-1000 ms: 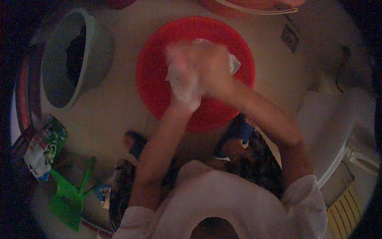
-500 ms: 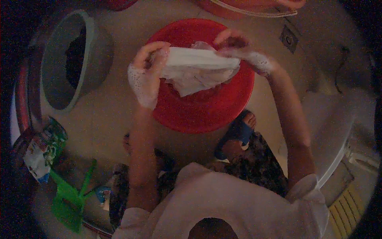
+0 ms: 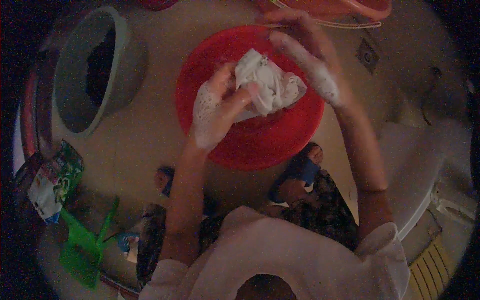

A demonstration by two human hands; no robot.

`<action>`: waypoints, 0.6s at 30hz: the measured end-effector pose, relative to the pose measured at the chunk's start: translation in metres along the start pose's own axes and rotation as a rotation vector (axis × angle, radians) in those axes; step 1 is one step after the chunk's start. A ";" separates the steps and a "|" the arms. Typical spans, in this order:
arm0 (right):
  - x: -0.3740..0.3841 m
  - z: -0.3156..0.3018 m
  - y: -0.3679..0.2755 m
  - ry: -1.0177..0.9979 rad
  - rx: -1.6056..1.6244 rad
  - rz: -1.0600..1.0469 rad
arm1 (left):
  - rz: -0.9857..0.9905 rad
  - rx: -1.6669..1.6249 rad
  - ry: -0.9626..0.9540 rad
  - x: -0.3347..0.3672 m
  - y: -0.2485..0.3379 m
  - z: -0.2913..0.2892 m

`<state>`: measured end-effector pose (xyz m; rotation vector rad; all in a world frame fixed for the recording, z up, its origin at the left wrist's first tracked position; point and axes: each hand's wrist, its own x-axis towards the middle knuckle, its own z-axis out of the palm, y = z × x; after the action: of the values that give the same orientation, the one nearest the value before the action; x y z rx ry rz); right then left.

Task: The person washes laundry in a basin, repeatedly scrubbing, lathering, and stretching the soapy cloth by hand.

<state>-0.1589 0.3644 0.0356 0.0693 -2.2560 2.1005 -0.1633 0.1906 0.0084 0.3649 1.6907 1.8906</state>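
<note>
Over the red basin, the left fingers clasp white cloth, near the parted, empty right fingers.

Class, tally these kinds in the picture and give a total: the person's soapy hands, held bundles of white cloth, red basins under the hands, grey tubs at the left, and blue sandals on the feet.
Soapy hands: 2 (left hand, right hand)
White cloth: 1
Red basin: 1
Grey tub: 1
Blue sandals: 2
Total: 7
</note>
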 end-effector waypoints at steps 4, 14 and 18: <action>-0.013 -0.004 0.022 -0.244 0.042 0.118 | 0.065 0.112 0.158 -0.004 0.009 -0.001; -0.029 -0.030 0.023 -0.039 -0.074 0.361 | 0.063 -0.284 0.407 -0.002 0.024 0.006; -0.029 -0.013 0.019 0.229 0.551 0.262 | 0.211 -0.118 0.355 -0.008 0.023 0.012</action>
<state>-0.1313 0.3781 0.0154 -0.4401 -1.5803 2.6407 -0.1555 0.1947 0.0337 0.1727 1.8093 2.3089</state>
